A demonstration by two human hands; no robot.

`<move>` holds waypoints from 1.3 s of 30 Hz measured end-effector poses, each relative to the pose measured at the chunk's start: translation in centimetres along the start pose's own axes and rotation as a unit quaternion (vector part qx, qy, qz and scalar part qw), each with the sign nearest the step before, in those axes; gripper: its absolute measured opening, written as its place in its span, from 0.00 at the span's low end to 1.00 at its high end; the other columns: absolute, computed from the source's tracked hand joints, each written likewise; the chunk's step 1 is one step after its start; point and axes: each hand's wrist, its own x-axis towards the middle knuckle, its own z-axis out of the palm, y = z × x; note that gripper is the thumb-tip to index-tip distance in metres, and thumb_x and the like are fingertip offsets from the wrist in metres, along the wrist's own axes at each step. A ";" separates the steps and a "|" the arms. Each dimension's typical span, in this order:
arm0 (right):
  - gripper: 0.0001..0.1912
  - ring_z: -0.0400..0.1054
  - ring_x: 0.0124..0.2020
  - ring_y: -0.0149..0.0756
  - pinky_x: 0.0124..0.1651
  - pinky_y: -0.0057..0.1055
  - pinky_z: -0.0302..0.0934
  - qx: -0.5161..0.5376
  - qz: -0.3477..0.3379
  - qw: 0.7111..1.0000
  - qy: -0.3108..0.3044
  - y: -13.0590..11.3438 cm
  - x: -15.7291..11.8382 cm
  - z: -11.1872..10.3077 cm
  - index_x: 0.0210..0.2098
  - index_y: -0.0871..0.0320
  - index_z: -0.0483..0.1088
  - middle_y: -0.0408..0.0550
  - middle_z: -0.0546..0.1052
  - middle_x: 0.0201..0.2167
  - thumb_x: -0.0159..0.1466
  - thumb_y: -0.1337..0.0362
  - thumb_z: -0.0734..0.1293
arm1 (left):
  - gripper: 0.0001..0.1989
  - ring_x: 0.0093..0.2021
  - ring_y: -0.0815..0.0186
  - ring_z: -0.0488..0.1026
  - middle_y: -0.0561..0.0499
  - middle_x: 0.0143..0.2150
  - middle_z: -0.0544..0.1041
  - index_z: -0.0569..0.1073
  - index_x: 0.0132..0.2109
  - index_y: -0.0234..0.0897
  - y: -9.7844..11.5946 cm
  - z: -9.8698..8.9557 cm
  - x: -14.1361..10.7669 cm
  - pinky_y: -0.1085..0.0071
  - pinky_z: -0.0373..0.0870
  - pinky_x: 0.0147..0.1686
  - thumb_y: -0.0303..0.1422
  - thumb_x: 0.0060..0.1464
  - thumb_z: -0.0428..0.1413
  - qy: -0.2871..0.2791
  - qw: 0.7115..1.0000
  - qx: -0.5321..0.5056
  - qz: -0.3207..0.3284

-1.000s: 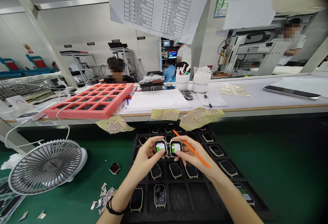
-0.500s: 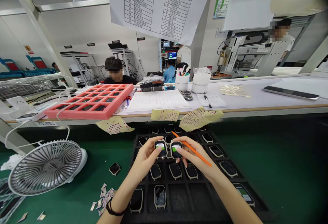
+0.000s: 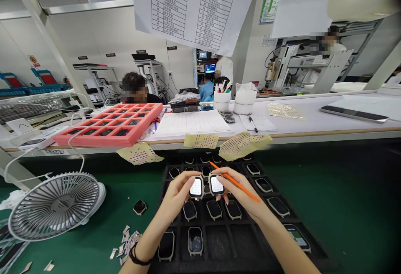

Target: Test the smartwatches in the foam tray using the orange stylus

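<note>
With the fingers of my left hand [image 3: 176, 192] closed around its edges, I hold a pale-framed, rounded-rectangular watch with a lit white screen [image 3: 196, 188]. My right hand [image 3: 238, 194] grips a matching pale-framed watch with a white grid display [image 3: 216, 186] just beside it, my thumb over the top of its screen. A slim orange stick [image 3: 234, 182] slants across that same hand.

Both watches are raised over a black compartmented tray [image 3: 242, 264], where other pale-framed watches with dark screens [image 3: 214, 209] lie in separate compartments. The tray sits on a green desk [image 3: 338, 211]. To its left are a loose dark-screened watch [image 3: 139, 207], a pile of small paper pieces [image 3: 128, 240] and a round grey fan [image 3: 61, 203].
</note>
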 end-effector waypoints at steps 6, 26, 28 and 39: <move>0.16 0.71 0.24 0.36 0.20 0.26 0.61 -0.003 -0.015 1.000 -0.011 0.2 0.2 0.0 0.45 0.57 0.67 0.43 0.72 0.23 0.62 0.54 0.66 | 0.20 0.22 0.74 0.56 0.51 0.32 0.69 0.70 0.52 0.37 -0.6 0.0 0.2 0.78 0.54 0.19 0.45 0.57 0.52 -0.006 1.000 -0.009 0.016; 0.14 0.73 0.28 0.37 0.21 0.26 0.61 0.003 -0.017 1.000 -0.011 0.5 0.0 0.2 0.46 0.55 0.67 0.46 0.74 0.31 0.62 0.57 0.66 | 0.19 0.26 0.72 0.64 0.48 0.39 0.73 0.70 0.52 0.38 -0.3 0.4 0.0 0.76 0.58 0.23 0.43 0.57 0.53 -0.007 1.000 -0.008 0.020; 0.14 0.73 0.28 0.37 0.21 0.26 0.61 0.001 -0.017 1.000 -0.016 0.5 0.0 0.2 0.46 0.55 0.67 0.46 0.74 0.30 0.62 0.57 0.66 | 0.19 0.30 0.69 0.67 0.47 0.43 0.74 0.70 0.52 0.38 -0.4 0.4 0.1 0.75 0.61 0.25 0.42 0.57 0.54 -0.011 1.000 -0.011 0.022; 0.15 0.72 0.26 0.37 0.21 0.26 0.60 -0.003 -0.017 1.000 -0.017 0.8 0.1 0.3 0.46 0.56 0.67 0.46 0.73 0.29 0.62 0.57 0.66 | 0.17 0.42 0.63 0.71 0.46 0.47 0.74 0.69 0.52 0.38 -0.6 0.6 0.1 0.74 0.67 0.33 0.41 0.58 0.53 -0.027 0.999 -0.021 0.018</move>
